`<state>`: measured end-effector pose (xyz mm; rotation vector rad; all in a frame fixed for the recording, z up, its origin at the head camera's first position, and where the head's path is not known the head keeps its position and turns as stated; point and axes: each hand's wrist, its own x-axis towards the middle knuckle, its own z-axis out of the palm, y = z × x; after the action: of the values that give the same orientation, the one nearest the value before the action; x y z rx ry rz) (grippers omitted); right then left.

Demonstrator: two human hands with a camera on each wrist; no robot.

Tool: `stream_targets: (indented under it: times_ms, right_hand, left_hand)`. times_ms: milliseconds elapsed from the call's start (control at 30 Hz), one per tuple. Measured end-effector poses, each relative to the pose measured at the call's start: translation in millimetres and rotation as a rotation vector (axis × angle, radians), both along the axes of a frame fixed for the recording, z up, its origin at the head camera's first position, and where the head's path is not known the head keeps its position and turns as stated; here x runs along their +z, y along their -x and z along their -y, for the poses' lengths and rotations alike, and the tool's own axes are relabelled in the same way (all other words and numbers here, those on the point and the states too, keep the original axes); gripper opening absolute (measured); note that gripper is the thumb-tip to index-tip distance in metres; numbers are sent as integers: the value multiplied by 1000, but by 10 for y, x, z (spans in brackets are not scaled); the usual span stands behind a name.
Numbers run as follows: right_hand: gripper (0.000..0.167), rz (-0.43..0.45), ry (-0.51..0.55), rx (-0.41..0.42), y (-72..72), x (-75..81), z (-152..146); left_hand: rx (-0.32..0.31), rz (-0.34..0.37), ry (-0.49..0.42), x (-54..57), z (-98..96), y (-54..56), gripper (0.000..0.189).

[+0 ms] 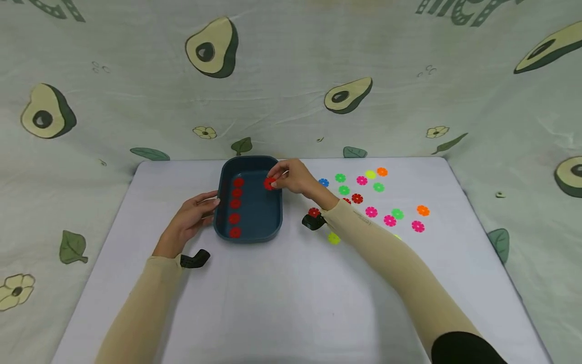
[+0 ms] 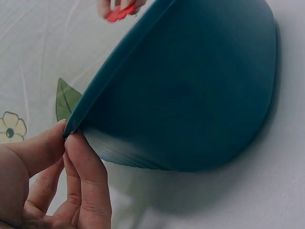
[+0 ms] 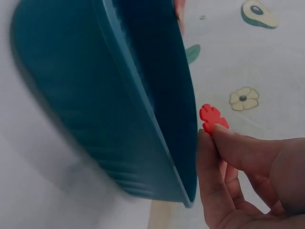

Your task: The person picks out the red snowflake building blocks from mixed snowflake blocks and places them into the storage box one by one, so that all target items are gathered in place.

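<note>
A dark blue rectangular tray [image 1: 261, 222] sits on the white table, with several red notched discs [image 1: 235, 203] lined up in a column along its left side. My left hand [image 1: 193, 217] pinches the tray's left rim between thumb and fingers, also plain in the left wrist view, where the tray wall [image 2: 190, 90] fills the middle. Over the tray's right side, my right hand [image 1: 295, 177] holds a red notched disc [image 1: 269, 183] between thumb and fingertips. In the right wrist view that disc [image 3: 212, 118] is above the rim, apart from the tray.
Right of the tray lie scattered notched discs: several pink [image 1: 371, 212], green [image 1: 344, 190], orange [image 1: 423, 210] and yellow [image 1: 334, 238], a blue one [image 1: 323, 182] and other red ones [image 1: 356, 198]. The right forearm covers part of them. An avocado-print cloth [image 1: 282, 101] hangs behind the table.
</note>
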<state>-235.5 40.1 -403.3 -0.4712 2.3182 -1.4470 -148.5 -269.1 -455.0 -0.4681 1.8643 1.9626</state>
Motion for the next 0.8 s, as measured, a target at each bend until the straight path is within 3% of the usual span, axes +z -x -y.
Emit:
stream_targets:
  times_ms: [500, 800]
  right_hand:
    - [24, -17, -94, -7, 275, 45, 411]
    - [25, 3, -120, -39, 390, -14, 630]
  left_hand:
    - [22, 2, -7, -10, 4, 21, 51]
    - [20, 1, -35, -12, -2, 28, 58]
